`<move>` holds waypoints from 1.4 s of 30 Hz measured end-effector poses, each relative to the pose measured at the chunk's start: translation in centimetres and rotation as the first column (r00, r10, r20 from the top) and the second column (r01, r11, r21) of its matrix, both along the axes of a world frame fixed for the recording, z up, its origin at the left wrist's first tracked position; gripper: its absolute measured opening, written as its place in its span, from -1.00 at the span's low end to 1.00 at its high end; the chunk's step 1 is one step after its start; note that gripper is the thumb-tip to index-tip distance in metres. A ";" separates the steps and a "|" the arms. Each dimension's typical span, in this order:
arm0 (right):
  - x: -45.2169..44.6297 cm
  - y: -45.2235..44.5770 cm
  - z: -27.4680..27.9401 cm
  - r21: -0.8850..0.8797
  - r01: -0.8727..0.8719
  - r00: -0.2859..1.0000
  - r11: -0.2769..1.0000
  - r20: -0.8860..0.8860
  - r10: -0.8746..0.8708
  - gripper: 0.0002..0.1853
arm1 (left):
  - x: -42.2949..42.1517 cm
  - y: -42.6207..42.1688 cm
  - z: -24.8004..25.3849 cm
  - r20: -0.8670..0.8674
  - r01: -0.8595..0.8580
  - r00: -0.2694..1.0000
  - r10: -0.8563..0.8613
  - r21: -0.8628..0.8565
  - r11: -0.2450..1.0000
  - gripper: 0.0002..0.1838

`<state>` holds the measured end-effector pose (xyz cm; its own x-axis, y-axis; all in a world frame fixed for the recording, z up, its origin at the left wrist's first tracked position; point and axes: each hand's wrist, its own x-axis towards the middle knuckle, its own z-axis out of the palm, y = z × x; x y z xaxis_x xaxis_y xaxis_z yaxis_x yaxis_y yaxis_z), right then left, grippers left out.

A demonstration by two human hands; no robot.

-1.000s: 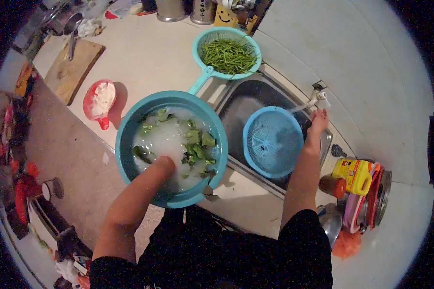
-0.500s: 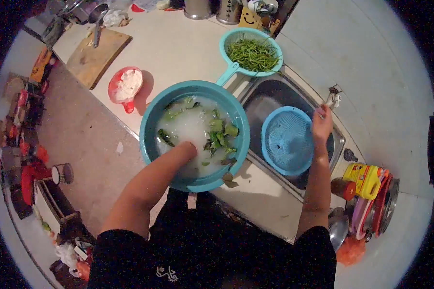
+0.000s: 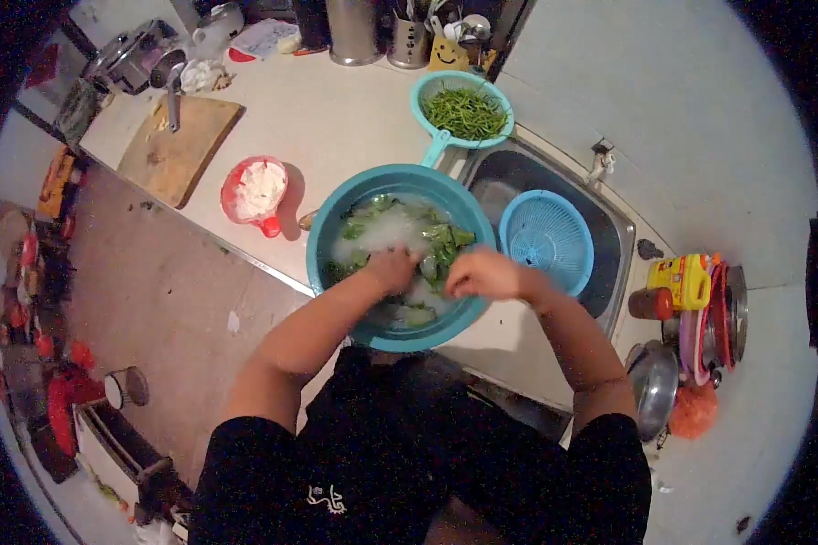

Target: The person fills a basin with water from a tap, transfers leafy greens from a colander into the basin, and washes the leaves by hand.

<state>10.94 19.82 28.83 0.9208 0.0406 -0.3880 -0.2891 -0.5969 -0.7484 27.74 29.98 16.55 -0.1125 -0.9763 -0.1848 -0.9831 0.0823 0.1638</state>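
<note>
A teal basin (image 3: 483, 213) of cloudy water holds green leafy vegetables (image 3: 445, 241). My left hand (image 3: 394, 270) is down in the basin among the leaves, its fingers hidden by water and greens. Over the basin's right side is my right hand (image 3: 486, 274), its fingers curled downward close to the leaves. Whether anything is between those fingers I cannot make out. To the right, a blue plastic colander (image 3: 547, 238) sits inside the metal sink (image 3: 620, 263).
Behind the basin stands a light-teal strainer (image 3: 415, 102) of thin green vegetables. A red scoop (image 3: 271, 227) of white powder and a wooden cutting board (image 3: 191, 150) lie leftward. A faucet (image 3: 602, 162) is on the wall, a yellow jug (image 3: 686, 282) at right.
My right hand has left the faucet and come over the basin. My left hand remains in the basin, now deeper among the leaves. The camera view has shifted.
</note>
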 end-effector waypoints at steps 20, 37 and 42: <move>8.1 3.9 -8.9 -0.401 0.763 0.566 0.507 0.036 -0.824 -0.37 | 4.5 -0.5 -0.2 0.012 0.089 0.995 -0.098 0.310 0.947 -0.70; 4.6 2.9 -3.7 -0.192 0.839 0.535 0.510 0.468 -0.704 -0.63 | 5.3 0.8 6.4 -0.510 -0.260 0.845 0.164 -0.123 0.958 -0.40; 4.4 4.8 -6.5 -0.274 0.635 0.770 0.722 0.298 -0.564 -0.29 | 4.0 1.7 5.9 -0.438 -0.106 0.891 0.118 0.052 0.993 -0.04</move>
<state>15.39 24.60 22.36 0.7584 -0.6453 -0.0913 -0.5562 -0.5678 -0.6068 31.71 31.65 22.49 -0.0779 -0.9828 -0.1672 -0.8125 -0.0346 0.5819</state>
